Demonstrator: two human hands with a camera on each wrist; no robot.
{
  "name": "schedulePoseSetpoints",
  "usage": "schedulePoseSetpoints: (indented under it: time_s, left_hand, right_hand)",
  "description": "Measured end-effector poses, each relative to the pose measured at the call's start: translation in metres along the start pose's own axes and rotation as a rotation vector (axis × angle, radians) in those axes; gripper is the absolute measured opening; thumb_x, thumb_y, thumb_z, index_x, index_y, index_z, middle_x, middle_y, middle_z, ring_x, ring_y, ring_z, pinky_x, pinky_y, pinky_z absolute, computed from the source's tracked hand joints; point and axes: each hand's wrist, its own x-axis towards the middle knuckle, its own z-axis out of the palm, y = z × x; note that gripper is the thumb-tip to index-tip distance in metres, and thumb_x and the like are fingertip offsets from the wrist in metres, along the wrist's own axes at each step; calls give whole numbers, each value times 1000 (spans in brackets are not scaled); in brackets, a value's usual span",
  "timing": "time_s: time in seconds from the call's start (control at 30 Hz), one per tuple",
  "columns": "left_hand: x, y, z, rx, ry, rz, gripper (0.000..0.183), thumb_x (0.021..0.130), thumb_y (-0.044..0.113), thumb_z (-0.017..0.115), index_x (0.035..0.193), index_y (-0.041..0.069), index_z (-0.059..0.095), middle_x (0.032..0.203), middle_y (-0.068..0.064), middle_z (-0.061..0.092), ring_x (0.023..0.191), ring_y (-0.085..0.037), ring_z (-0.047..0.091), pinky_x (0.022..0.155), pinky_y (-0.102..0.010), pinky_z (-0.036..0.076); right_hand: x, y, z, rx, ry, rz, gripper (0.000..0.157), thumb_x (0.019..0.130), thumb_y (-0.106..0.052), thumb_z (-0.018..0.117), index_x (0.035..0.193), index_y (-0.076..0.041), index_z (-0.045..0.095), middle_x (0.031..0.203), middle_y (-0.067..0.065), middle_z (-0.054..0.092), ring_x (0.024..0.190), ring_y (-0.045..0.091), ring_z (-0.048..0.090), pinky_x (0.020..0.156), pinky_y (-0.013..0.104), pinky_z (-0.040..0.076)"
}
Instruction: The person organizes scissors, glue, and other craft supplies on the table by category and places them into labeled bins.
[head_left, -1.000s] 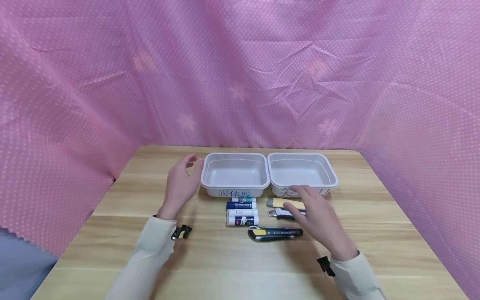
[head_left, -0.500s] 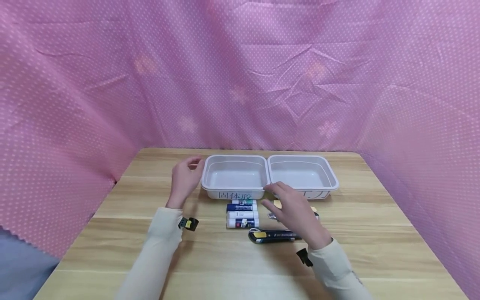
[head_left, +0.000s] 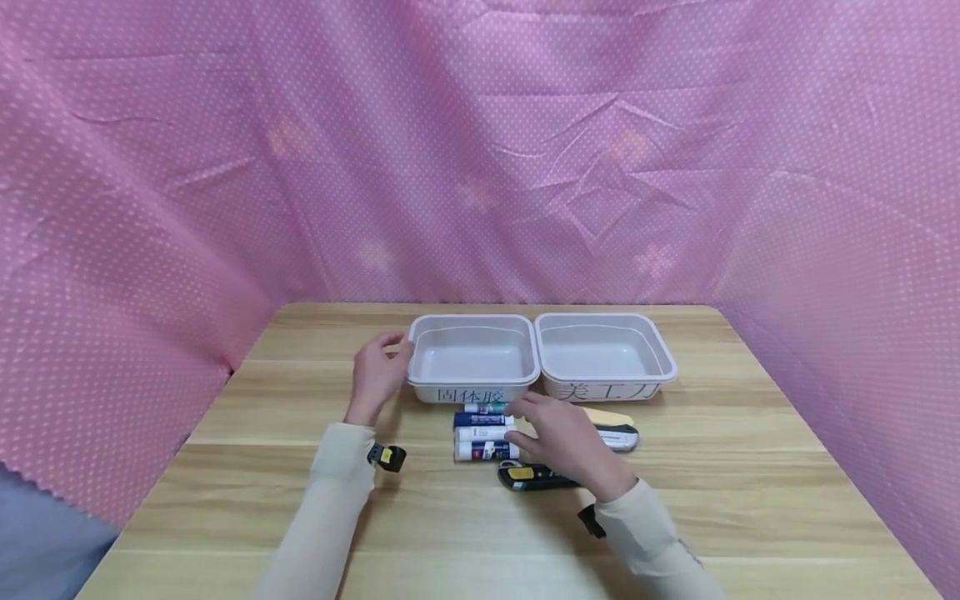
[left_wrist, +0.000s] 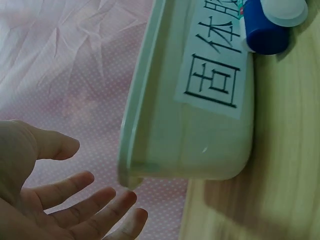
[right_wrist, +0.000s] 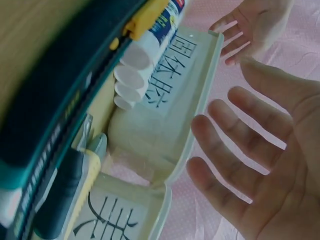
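Note:
Beside the left rim of the left white bin is my left hand. In the left wrist view its fingers are spread near the bin's corner and hold nothing. My right hand hovers at the right ends of several glue sticks, its fingers loosely bent around no object. The glue sticks lie side by side in front of the left bin. Below the right hand is a black utility knife with a yellow slider, partly hidden. A white-and-black utility knife and a yellow one show past the hand.
The right white bin stands against the left one; both carry printed Chinese labels on their fronts, and their visible insides hold nothing. Pink dotted cloth hangs behind and beside the wooden table.
My right hand has moved left, from over the utility knives to the right ends of the glue sticks. The left hand has shifted slightly right and nearer, staying by the left bin.

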Motion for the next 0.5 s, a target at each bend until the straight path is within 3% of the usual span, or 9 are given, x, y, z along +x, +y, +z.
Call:
schedulePoseSetpoints:
  time_s: [0.23, 0.5]
  left_hand:
    - [5, -6, 7, -22, -28, -48, 48, 101, 23, 60, 141, -3, 56, 140, -26, 60, 121, -39, 66, 95, -46, 58]
    - [9, -14, 12, 12, -28, -36, 46, 101, 21, 59, 140, -3, 57, 141, -23, 60, 131, -37, 56, 111, -49, 47]
  right_hand:
    - [4, -2, 11, -35, -106, -14, 28, 90, -34, 78, 114, -19, 75, 109, -3, 72, 92, 16, 70, 71, 36, 59]
    - [2, -1, 15, -11, -171, 24, 25, 91, -33, 78, 111, -19, 77, 107, -3, 70, 90, 16, 67, 71, 36, 58]
